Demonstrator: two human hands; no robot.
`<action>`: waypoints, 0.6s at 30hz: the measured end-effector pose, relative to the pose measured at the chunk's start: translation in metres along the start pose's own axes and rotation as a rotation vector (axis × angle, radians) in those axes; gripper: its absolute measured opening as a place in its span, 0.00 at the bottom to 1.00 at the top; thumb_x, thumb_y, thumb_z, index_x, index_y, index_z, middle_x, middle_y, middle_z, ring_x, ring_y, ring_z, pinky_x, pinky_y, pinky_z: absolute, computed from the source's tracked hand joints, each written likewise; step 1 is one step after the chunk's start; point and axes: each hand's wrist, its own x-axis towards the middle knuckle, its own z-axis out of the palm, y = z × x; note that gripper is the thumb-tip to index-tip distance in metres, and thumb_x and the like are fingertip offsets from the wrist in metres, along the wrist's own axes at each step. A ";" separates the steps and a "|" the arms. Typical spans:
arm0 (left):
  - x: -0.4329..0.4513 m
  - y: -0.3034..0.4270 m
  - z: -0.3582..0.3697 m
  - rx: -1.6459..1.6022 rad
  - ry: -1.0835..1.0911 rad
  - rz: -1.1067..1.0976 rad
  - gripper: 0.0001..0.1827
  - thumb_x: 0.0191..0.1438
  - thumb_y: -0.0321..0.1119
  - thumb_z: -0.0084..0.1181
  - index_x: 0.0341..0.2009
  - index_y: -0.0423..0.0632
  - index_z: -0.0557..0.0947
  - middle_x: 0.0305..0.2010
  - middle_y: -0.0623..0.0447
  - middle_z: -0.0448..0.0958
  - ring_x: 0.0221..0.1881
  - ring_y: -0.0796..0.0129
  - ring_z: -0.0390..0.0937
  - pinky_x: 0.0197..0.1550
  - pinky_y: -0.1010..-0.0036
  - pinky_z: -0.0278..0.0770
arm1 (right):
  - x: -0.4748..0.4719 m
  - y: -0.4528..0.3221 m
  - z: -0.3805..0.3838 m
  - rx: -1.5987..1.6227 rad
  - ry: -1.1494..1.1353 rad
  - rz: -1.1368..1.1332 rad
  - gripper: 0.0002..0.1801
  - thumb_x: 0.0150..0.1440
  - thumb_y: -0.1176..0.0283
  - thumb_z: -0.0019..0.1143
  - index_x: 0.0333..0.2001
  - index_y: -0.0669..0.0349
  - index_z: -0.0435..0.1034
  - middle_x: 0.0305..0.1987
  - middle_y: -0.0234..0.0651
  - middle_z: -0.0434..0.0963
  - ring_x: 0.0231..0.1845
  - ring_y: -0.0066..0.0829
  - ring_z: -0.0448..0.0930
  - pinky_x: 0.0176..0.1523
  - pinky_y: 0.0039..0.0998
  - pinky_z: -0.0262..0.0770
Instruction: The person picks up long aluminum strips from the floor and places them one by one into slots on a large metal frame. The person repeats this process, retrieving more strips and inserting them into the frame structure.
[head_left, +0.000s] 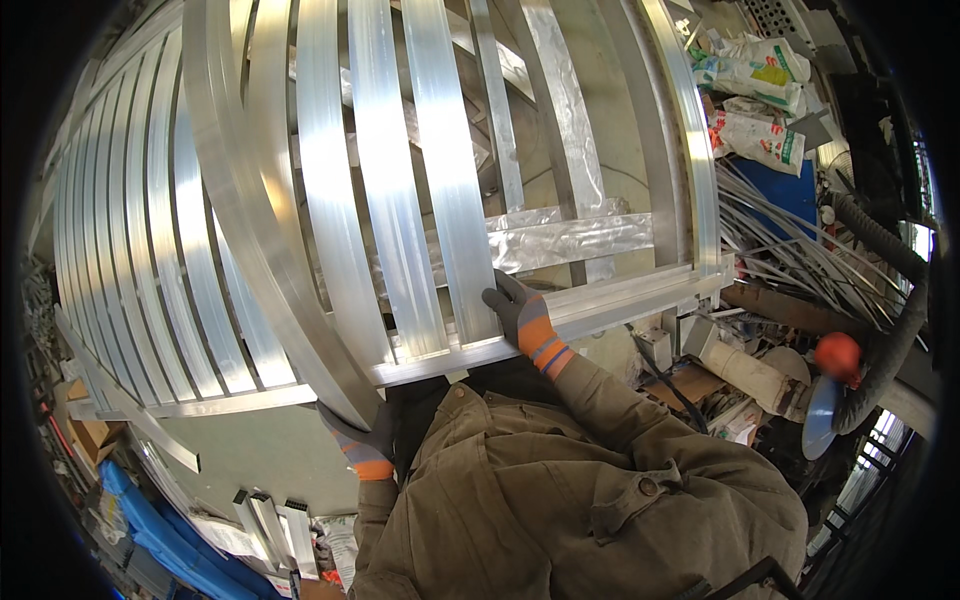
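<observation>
My left hand (358, 441), in a grey and orange work glove, is closed around the near end of a long metal bar (259, 225) that lies across other slats. My right hand (519, 311), gloved alike, rests on the near end of a wide metal slat (454, 180), thumb at its edge, beside the front rail (615, 304) of a metal frame. Similar slats (382, 150) lie side by side to the left of it. Wider gaps separate the bars at the right, and a cross strip (574, 241) with a swirled surface lies beneath.
Printed bags (757, 142), a bundle of thin metal rods (795, 255) and a ribbed hose (877, 232) are at the right. Square metal tubes (274, 529) and a blue wrapped bundle (161, 540) stand at lower left. A loose bar (142, 416) crosses the frame's left corner.
</observation>
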 end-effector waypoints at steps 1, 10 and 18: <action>0.000 0.002 -0.001 -0.006 0.000 -0.005 0.68 0.47 0.48 0.82 0.86 0.35 0.60 0.78 0.28 0.72 0.77 0.30 0.73 0.78 0.40 0.73 | 0.000 0.000 0.000 0.015 0.003 -0.009 0.33 0.75 0.59 0.70 0.79 0.60 0.77 0.70 0.48 0.90 0.68 0.37 0.88 0.73 0.38 0.82; -0.007 -0.004 -0.001 0.005 0.020 -0.024 0.66 0.46 0.46 0.80 0.85 0.36 0.62 0.78 0.29 0.73 0.76 0.30 0.74 0.78 0.40 0.74 | 0.003 0.032 0.012 -0.086 0.102 -0.169 0.31 0.74 0.63 0.70 0.78 0.59 0.78 0.63 0.49 0.90 0.65 0.47 0.87 0.72 0.43 0.82; 0.006 0.035 -0.026 -0.210 -0.017 -0.149 0.69 0.43 0.53 0.88 0.83 0.35 0.66 0.75 0.28 0.76 0.77 0.33 0.75 0.78 0.44 0.75 | -0.008 0.001 0.018 -0.383 0.359 -0.174 0.47 0.59 0.57 0.86 0.78 0.60 0.73 0.65 0.55 0.81 0.65 0.56 0.82 0.70 0.52 0.82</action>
